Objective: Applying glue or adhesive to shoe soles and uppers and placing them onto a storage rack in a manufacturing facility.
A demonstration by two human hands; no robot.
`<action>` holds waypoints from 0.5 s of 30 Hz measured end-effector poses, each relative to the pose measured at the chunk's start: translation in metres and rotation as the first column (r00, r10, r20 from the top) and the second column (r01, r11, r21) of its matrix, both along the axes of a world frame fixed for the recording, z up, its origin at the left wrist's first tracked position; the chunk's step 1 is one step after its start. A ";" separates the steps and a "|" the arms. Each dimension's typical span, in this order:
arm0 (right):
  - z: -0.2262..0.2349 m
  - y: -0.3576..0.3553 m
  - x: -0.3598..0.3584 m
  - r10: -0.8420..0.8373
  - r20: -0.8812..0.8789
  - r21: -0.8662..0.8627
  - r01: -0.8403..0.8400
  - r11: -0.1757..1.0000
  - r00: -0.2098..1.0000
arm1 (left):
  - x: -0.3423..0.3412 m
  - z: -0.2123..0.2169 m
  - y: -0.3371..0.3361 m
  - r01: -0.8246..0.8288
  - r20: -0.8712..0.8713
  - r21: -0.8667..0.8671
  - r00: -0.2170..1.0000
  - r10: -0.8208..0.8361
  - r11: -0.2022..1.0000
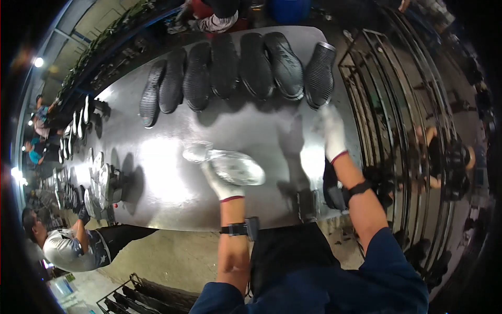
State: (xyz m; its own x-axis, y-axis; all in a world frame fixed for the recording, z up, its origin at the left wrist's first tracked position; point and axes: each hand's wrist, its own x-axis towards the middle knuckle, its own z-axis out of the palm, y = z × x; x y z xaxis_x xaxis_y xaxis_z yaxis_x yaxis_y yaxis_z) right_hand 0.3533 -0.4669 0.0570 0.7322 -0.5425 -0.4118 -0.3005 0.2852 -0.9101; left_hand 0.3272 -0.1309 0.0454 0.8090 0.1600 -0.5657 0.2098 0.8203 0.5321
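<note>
My left hand (pixel 222 183), in a white glove with a red cuff, is closed on a shiny silvery piece shaped like a shoe sole (pixel 238 167), with a narrow waist and blurred edges. It is held over the middle of the metal table (pixel 167 209). At the right, my gloved right hand (pixel 332 128) reaches to the near end of the rightmost black shoe sole (pixel 320 73). Motion smears its fingers, so I cannot tell whether they grip it. Several more ribbed black soles (pixel 225 68) lie side by side along the far edge.
A dark block-like object (pixel 306 205) is by the near right edge. Metal racks (pixel 402 131) stand to the right. At the table's left end are several upright shoe-shaped pieces (pixel 102 180) and a co-worker (pixel 73 246). Another person (pixel 217 18) is beyond the far edge.
</note>
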 end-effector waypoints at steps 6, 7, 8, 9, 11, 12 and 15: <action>0.003 -0.035 0.105 -0.221 0.144 0.380 0.152 0.912 0.965 | -0.010 0.005 0.043 -0.325 0.334 0.332 0.918 0.212 0.885; 0.006 -0.036 0.099 -0.171 0.121 0.364 0.117 0.924 0.978 | -0.024 0.029 -0.003 -0.278 0.235 0.455 0.954 0.187 0.846; 0.014 -0.029 0.092 -0.111 0.105 0.357 0.067 0.932 0.988 | -0.053 0.009 -0.015 -0.092 0.313 0.600 0.941 -0.128 0.795; 0.020 -0.024 0.082 -0.045 0.131 0.313 0.002 0.950 0.990 | -0.080 -0.024 -0.029 0.066 0.103 0.905 0.925 -0.365 0.421; 0.023 -0.014 0.039 -0.044 0.109 0.220 0.019 0.975 0.993 | -0.076 -0.007 -0.089 0.390 -0.105 0.850 0.785 -0.610 0.355; 0.019 -0.016 0.009 0.027 0.023 0.230 -0.032 0.973 0.999 | -0.073 -0.016 -0.107 0.461 -0.163 0.850 0.691 -0.705 0.255; 0.008 0.013 -0.102 0.049 -0.018 0.160 -0.045 0.986 0.999 | -0.033 -0.035 -0.148 0.414 -0.127 0.868 0.719 -0.683 0.274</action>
